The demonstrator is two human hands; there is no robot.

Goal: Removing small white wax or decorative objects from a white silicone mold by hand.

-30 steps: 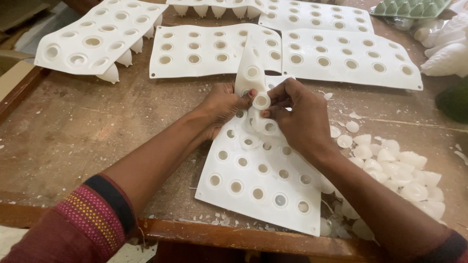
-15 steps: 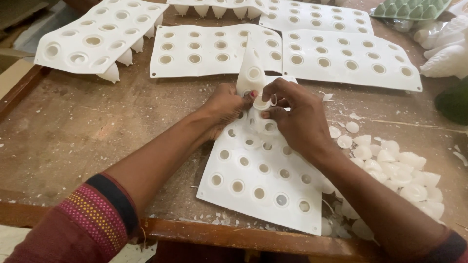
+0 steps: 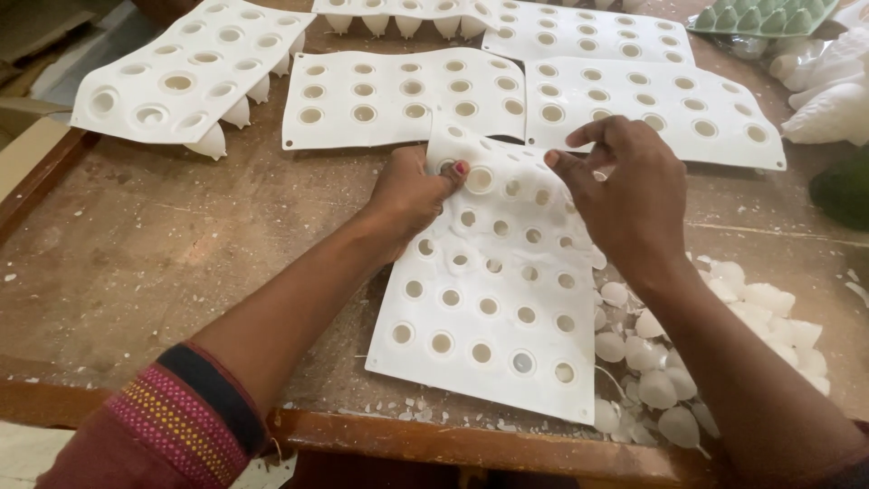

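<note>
A white flexible mould sheet full of round holes lies on the dusty wooden table in front of me. My left hand grips its far left edge, with the thumb pressed on top beside a hole. At the sheet's far right corner, my right hand has its thumb and forefinger bent onto the raised edge. That far edge is lifted slightly off the table. Whether a small piece sits between the right fingers is hidden.
Several more white mould sheets lie across the back of the table. A heap of small white cast pieces lies to the right. A green tray, white moulded figures and a dark green object stand at the far right.
The sheet's far end, folded up with a cone pushed out earlier, now lies almost flat. Both hands have moved apart to its far corners.
</note>
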